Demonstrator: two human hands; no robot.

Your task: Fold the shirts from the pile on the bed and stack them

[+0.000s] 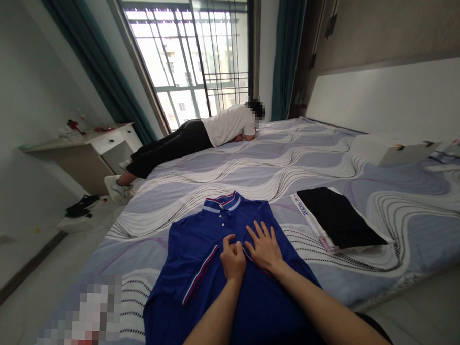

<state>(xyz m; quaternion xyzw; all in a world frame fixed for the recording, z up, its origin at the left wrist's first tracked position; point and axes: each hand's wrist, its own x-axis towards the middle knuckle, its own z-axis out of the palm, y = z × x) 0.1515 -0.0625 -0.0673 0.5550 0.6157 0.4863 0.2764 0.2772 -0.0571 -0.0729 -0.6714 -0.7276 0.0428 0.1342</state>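
A blue polo shirt (195, 262) with a red, white and blue striped collar lies spread face up on the bed (291, 165). My left hand (233, 259) pinches a fold of the shirt's fabric near the middle of its chest. Beside it, my right hand (263, 243) lies flat on the shirt with its fingers spread, touching the same fold.
A folded stack with a black garment on top (338, 218) lies to the right on the bed. A white box (391, 148) sits near the headboard. A person in a white top (201, 135) lies across the bed's far left edge. A bedside desk (89, 151) stands at the left.
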